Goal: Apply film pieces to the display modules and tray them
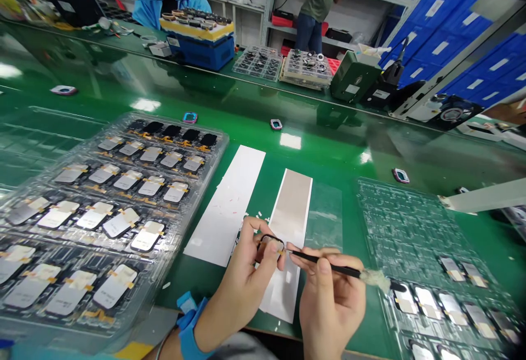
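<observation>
My left hand [242,278] pinches a small black-rimmed frame part [271,246] between thumb and fingers. My right hand [331,302] grips a thin black pick [324,264] with a tuft of white cotton [376,279] at its rear end, and its metal tip touches the part. Beneath my hands lie two long strips, one white [226,206] and one grey-faced [290,223]. A clear blister tray [98,212] of flat parts with yellow tape sits to the left, and a second one [411,239] to the right. A blue strap [189,321] circles my left wrist.
Several small pink-rimmed parts [276,124] lie on the glossy green bench. Along its far side stand parts trays [258,63], a blue box [197,47] and a green machine [353,75]. A co-worker in a blue sleeve [172,4] and a standing person [316,4] are behind.
</observation>
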### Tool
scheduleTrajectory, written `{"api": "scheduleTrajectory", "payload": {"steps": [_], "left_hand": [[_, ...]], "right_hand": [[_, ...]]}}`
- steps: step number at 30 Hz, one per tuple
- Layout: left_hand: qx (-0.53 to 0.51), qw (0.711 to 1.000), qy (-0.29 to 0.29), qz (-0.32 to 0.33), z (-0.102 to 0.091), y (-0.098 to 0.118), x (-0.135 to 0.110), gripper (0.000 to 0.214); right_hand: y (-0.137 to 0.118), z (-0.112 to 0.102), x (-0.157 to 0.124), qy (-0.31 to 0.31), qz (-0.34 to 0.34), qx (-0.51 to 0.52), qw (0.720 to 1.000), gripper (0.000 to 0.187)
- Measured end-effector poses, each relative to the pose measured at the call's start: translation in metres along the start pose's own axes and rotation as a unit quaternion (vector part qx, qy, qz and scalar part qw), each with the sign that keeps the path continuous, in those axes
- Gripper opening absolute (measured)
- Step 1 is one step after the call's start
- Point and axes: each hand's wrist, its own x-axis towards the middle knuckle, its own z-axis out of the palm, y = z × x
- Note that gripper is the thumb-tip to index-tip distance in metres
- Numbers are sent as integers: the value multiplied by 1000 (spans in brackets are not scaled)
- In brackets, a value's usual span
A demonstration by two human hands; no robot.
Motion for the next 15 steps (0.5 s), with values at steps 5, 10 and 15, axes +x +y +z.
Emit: {"api": "scheduleTrajectory", "payload": {"steps": [5,10,15], "left_hand": [[36,999,13,7,0,1,-2,18],[223,974,-17,27,-19,41,-38,12],[449,889,28,81,-77,108,-28,16]], "right_hand": [[-11,-6,17,43,-50,-22,998,8],[-6,-12,30,88,-139,-112,980,17],[-10,-1,26,76,-136,-134,979,18]]}}
